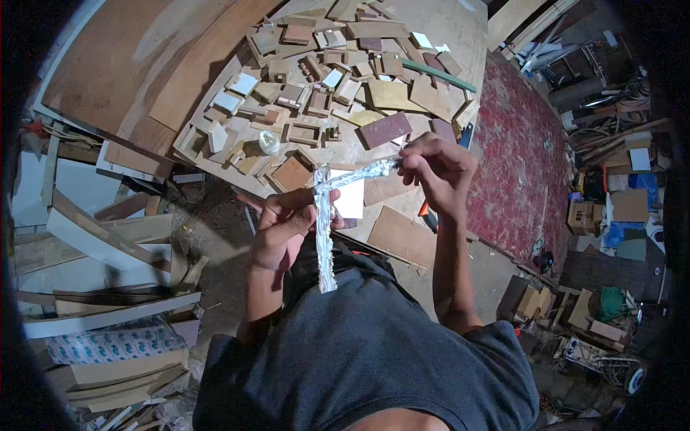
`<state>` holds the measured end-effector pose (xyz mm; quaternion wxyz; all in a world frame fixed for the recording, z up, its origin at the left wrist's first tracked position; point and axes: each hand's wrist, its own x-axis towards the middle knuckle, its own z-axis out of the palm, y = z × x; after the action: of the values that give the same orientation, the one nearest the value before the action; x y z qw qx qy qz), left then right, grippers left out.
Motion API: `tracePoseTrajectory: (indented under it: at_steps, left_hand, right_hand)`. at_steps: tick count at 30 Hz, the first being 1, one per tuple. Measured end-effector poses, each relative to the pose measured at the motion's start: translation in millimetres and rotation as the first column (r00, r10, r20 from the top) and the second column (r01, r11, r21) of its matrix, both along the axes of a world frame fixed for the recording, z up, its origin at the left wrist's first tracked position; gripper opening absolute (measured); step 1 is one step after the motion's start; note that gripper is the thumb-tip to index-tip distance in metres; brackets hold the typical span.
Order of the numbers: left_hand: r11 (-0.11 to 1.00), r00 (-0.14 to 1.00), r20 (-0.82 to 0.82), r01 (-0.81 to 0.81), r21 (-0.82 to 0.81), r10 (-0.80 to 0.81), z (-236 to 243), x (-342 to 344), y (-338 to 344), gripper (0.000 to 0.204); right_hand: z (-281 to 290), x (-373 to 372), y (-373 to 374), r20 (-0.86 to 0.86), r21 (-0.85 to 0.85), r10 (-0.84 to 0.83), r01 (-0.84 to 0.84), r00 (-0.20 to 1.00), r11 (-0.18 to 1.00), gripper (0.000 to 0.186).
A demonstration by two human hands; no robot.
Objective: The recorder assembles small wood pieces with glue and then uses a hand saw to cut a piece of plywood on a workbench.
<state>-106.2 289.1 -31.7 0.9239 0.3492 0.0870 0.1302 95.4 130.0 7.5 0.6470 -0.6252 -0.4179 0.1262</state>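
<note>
My left hand (284, 230) grips an upright, crinkled silvery strip (325, 251), which hangs down over my dark shirt. My right hand (438, 169) pinches the far end of a second silvery length (359, 172), which runs across to the top part of the first; whether the two are joined I cannot tell. A white flat piece (348, 199) is behind the strips, at the near edge of the wooden work table (453, 21).
Many small wooden blocks and offcuts (305, 97) cover the table, with a small jar (268, 144) and an orange-handled tool (425, 214) near its front. Board stacks (115, 244) lie left; a worn red board (521, 165) and piled scrap (611, 215) are right.
</note>
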Motion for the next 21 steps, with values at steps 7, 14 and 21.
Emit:
tracePoseTrajectory:
  at_steps: [7,14,21]
  left_hand:
    - [0.994,0.998,-0.003,0.067,-0.086,-0.068,-21.0,-1.7,9.4,0.032]
    - [0.989,0.989,-0.144,-0.046,-0.138,0.026,-58.2,-15.9,22.2,0.03]
    - [0.931,0.802,-0.483,-0.351,0.097,0.352,-106.0,-79.5,48.0,0.033]
  right_hand:
    - [-17.6,0.4,11.2,-0.189,0.097,-0.094,0.114,0.977,0.989,0.006]
    - [-65.3,-5.3,29.8,-0.269,-0.068,-0.133,0.119,0.954,0.991,0.009]
    - [-158.6,0.9,117.0,-0.116,-0.395,-0.242,0.179,0.963,0.901,0.015]
